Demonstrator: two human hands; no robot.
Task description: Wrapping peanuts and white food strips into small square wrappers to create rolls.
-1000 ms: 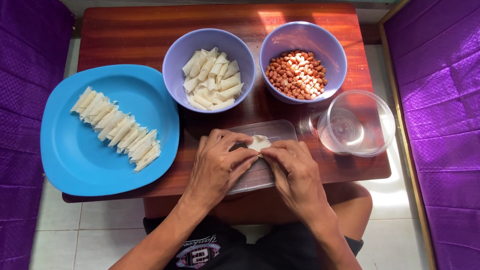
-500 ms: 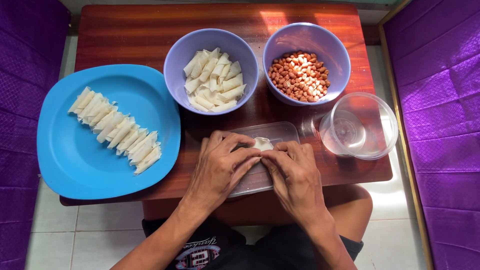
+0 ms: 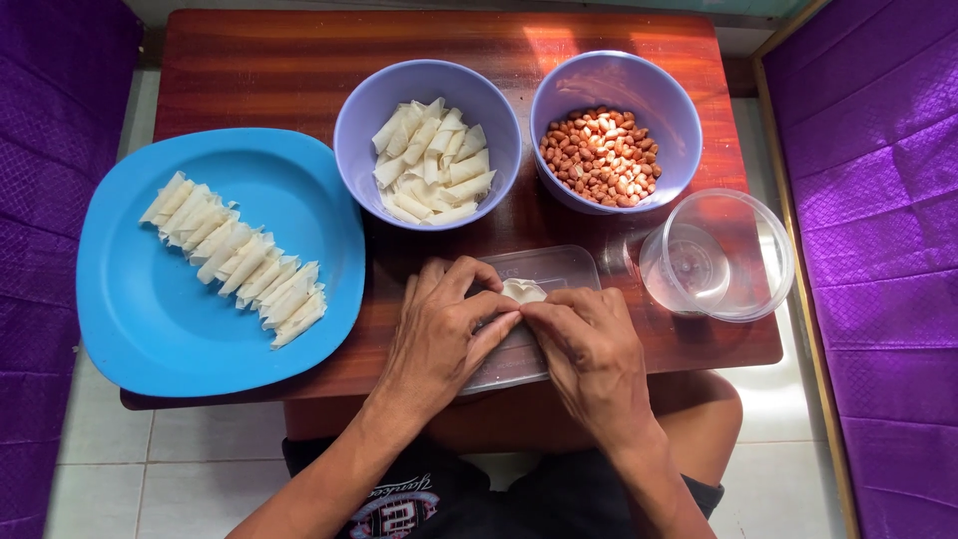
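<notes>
Wooden worktop (image 3: 249, 70). Far left, blue plate (image 3: 150, 319) with folded wrappers (image 3: 239, 260). Far centre, bowl of wrapper strips (image 3: 427, 160), bowl of peanuts (image 3: 602, 157). Near centre, our left hand (image 3: 444, 334) and right hand (image 3: 589, 349) pinch a white wrapper (image 3: 523, 290) over a clear lid (image 3: 549, 269).

Bright, sharp daylight from the far side, a sunlit patch on the wooden table (image 3: 559, 45), soft shadows below the bowls.
</notes>
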